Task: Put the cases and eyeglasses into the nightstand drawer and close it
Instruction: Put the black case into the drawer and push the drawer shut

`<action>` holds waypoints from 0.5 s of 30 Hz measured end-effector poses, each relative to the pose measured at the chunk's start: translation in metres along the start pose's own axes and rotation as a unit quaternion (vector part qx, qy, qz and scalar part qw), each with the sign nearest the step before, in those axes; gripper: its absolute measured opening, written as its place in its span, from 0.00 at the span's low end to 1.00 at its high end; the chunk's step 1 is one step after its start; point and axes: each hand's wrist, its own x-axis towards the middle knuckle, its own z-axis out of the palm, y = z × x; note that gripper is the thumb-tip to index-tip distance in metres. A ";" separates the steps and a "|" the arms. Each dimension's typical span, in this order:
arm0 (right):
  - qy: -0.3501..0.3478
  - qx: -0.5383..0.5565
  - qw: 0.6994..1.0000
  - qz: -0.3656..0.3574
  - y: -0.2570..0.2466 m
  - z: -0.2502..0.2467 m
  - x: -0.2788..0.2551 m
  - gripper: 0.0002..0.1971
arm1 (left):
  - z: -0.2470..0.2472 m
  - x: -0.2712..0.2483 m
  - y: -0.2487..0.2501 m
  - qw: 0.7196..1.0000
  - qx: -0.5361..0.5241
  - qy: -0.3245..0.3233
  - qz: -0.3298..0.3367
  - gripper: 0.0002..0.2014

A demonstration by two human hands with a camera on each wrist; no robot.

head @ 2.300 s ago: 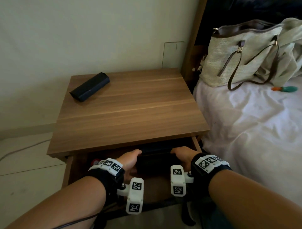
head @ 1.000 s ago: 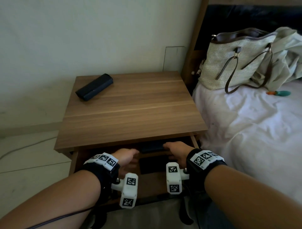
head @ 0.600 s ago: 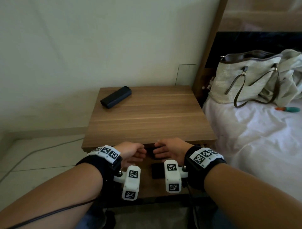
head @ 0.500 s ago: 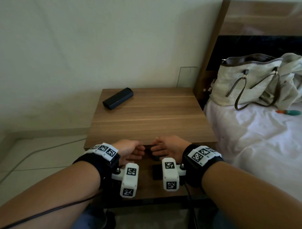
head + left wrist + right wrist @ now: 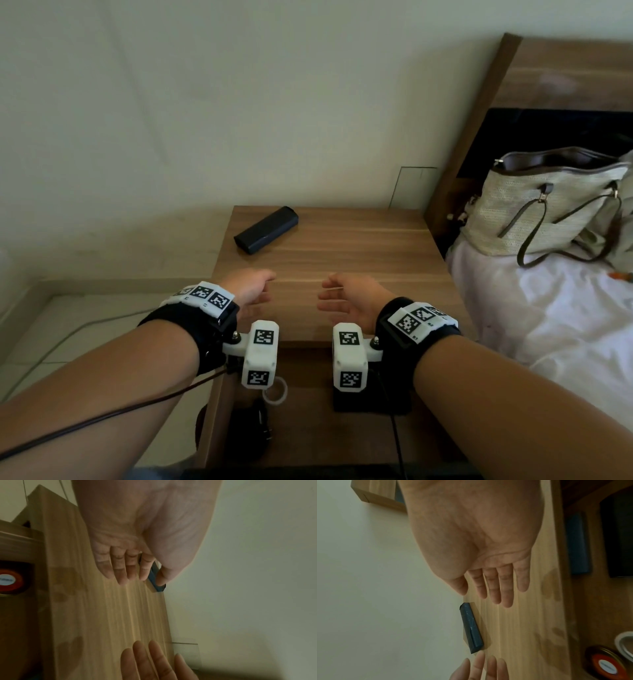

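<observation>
A dark blue eyeglass case [image 5: 265,230] [image 5: 471,627] lies at the back left of the wooden nightstand top [image 5: 342,253]. My left hand [image 5: 253,289] and right hand [image 5: 346,301] hover over the front of the top, palms facing each other, fingers straight, both empty. In the left wrist view the case [image 5: 155,580] is partly hidden behind my thumb. Below the top the drawer [image 5: 308,428] stands open. In it the right wrist view shows a blue case [image 5: 576,543] beside a black case [image 5: 618,534].
The drawer also holds a red-lidded jar [image 5: 606,665] [image 5: 6,580] and a tape roll [image 5: 275,390]. A woven handbag [image 5: 544,212] sits on the white bed [image 5: 548,325] right of the nightstand. The wall is close behind, and a cable runs over the floor at left.
Both hands have let go of the dark case inside the drawer, drawn out and risen above the nightstand top. The head view has pulled back and up.
</observation>
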 end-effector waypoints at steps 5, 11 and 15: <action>0.006 -0.009 1.000 -0.027 -0.041 0.012 0.027 0.16 | -0.019 0.032 0.029 0.999 -0.033 0.039 -0.006 0.15; 0.009 -0.030 0.998 -0.051 -0.079 0.033 0.074 0.17 | -0.029 0.067 0.054 0.997 -0.040 0.059 -0.012 0.19; 0.009 -0.072 0.992 -0.101 -0.099 0.046 0.115 0.23 | -0.037 0.097 0.061 0.993 -0.071 0.092 -0.008 0.22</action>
